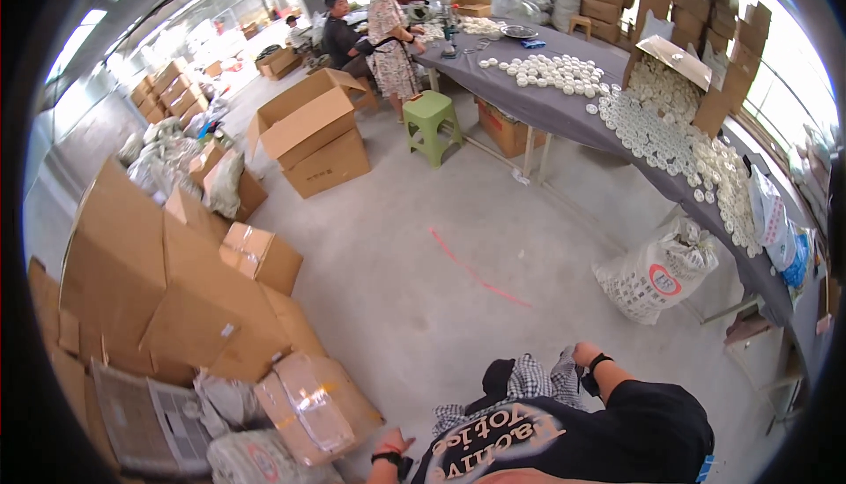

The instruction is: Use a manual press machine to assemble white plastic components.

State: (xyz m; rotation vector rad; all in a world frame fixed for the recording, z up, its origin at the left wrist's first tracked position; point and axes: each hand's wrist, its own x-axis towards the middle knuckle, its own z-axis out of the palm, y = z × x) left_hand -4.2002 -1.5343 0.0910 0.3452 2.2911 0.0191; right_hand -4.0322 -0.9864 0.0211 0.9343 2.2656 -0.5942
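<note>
My left hand [394, 442] hangs low beside a taped carton [319, 406], apart from it. A black band circles its wrist; its fingers look partly spread, with nothing seen in them. My right hand [585, 355], with a black watch at the wrist, is out in front of my body. Its fingers are curled in, next to black-and-white checked cloth [531, 378]; whether they grip the cloth or anything else is hidden. Beside the cloth shows a dark rounded shape [499, 378]. My black printed shirt fills the lower edge.
A long grey-covered table [564, 107] curves along the right, heaped with pale round parts [656, 136]. A white woven sack [656, 271] stands below it. Cartons [189, 294] crowd the left; ahead are an open box [322, 145], a green stool [432, 122] and two people [394, 43].
</note>
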